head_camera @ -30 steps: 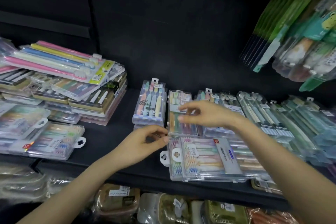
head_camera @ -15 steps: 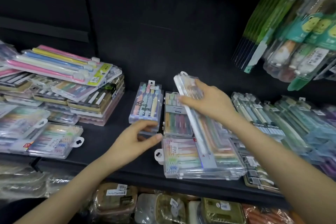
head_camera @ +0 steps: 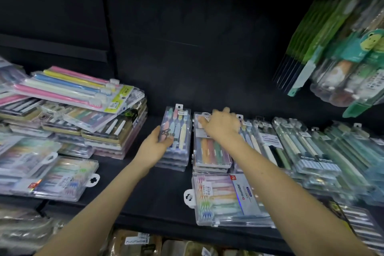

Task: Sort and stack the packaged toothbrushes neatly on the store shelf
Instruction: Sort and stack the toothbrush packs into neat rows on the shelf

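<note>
Both hands now on stacks: left hand [head_camera: 154,147], right hand [head_camera: 223,123].

The left hand [head_camera: 154,147] grips the pastel toothbrush pack [head_camera: 176,131]; the right hand [head_camera: 223,123] rests flat on the neighbouring stack [head_camera: 211,151].

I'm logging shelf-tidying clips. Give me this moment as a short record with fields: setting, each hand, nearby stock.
setting: dark store shelf with packaged toothbrushes
left hand: grips the left edge of the pastel toothbrush pack on top of a small stack
right hand: palm down on the far end of the orange-and-red toothbrush pack; cannot tell if it grips
front stock: clear case of toothbrushes lying sideways at the shelf's front edge
left stock: tall uneven pile topped by the pink-and-blue toothbrush pack
right stock: hanging green packs
</note>
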A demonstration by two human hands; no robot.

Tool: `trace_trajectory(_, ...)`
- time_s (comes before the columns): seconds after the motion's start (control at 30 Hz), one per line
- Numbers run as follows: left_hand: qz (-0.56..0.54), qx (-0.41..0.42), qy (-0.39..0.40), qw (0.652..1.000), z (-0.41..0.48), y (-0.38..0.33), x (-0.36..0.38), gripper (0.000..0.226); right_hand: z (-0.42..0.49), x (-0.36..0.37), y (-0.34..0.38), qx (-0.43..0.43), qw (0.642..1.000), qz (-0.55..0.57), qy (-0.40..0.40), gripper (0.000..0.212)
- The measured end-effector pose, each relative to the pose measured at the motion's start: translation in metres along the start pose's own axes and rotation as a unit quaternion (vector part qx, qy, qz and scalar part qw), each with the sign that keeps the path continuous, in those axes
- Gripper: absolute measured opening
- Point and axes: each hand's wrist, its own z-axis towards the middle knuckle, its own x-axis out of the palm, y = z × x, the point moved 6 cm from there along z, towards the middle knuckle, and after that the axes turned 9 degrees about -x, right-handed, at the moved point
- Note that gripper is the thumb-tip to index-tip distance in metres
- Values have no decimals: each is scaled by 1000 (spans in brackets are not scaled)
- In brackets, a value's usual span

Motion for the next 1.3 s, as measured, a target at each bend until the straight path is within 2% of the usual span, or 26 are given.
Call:
trace_trajectory(0.07,-4,-1,11,1000,7,4,3,59,-34,-14,-7,-93,993,74,-15,65)
trace_trajectory(0.1,-8,-3,13,1000,9,7,4,60,-58,-16,-9,-152,980,125,27,71)
trace_trajectory(0.17,-21,-7,17,1000,11,10,4,60,-113,-15,-12,-241,937,192,164,88)
trace_trajectory(0.23,-23,-8,14,1000,12,12,3,57,-152,-4,-21,-297,912,146,244,94)
trace_trajectory(0.3,-23,-13,11,1000,11,13,2,59,-166,8,-29,-320,912,69,247,95)
trace_trajectory(0.37,-18,-18,5,1000,11,15,0,62,-165,12,-29,-325,919,39,222,90)
trace_trajectory(0.57,-20,-23,9,999,3,22,-4,61,-161,-2,-34,-299,934,110,161,82)
trace_trajectory(0.7,-47,-24,17,998,2,23,-3,58,-136,-39,-33,-167,961,222,17,85)
trace_trajectory(0.77,-45,-25,22,998,2,23,-3,59,-107,-43,-32,-79,974,212,-14,85)
trace_trajectory(0.87,-49,-23,27,998,2,23,-3,59,-60,-32,-20,14,988,157,-9,80)
trace_trajectory(1.03,-51,-16,31,998,3,25,-2,58,-5,-6,-6,104,993,56,24,80)
trace_trajectory(1.17,-50,-15,29,998,5,25,-3,55,7,10,4,111,992,7,59,83)
trace_trajectory(1.3,-43,-16,31,998,6,25,-3,56,0,10,-4,66,997,14,35,77)
